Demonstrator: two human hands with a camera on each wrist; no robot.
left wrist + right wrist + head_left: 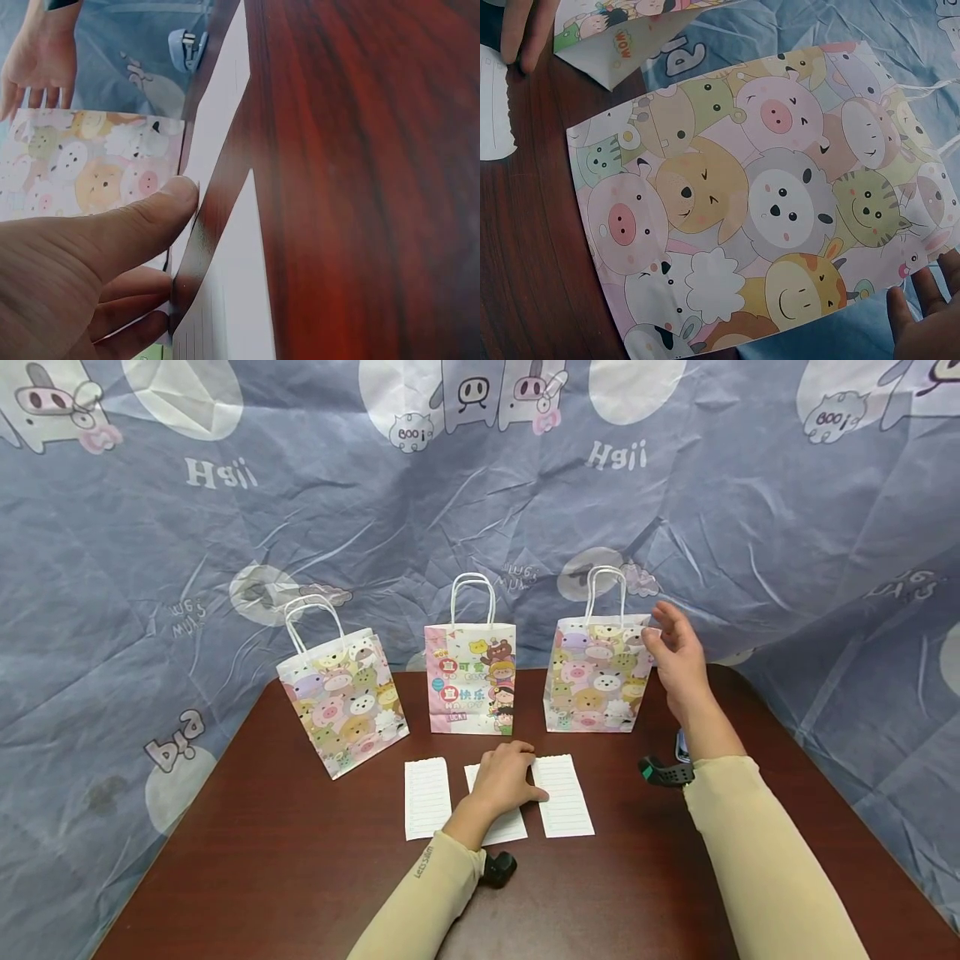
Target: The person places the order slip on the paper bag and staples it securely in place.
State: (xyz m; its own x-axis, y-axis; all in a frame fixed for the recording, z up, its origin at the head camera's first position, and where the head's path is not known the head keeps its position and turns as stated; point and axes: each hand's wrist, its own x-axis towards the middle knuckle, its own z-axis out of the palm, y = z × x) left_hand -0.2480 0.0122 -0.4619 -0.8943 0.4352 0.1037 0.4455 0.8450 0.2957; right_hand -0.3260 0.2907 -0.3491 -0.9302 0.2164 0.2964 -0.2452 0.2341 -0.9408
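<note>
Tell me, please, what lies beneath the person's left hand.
Beneath the left hand is the middle white sheet on the brown table; its top left corner and lower end show. The thumb overlaps the right sheet at its left edge. What the hand covers cannot be seen.

The middle paper bag [465,693] is white with a pink band, multicoloured lettering and cartoon figures. The bag on its left [343,703] and the bag on its right [596,681] share a crowded pastel animal-face print, pink pigs among green, yellow and white heads. In front of it, the paper slips [427,797] are white with ruled lines. Behind it, the backdrop [337,502] is grey-blue with white cartoons; beneath it, the table [300,852] is reddish brown.
</note>
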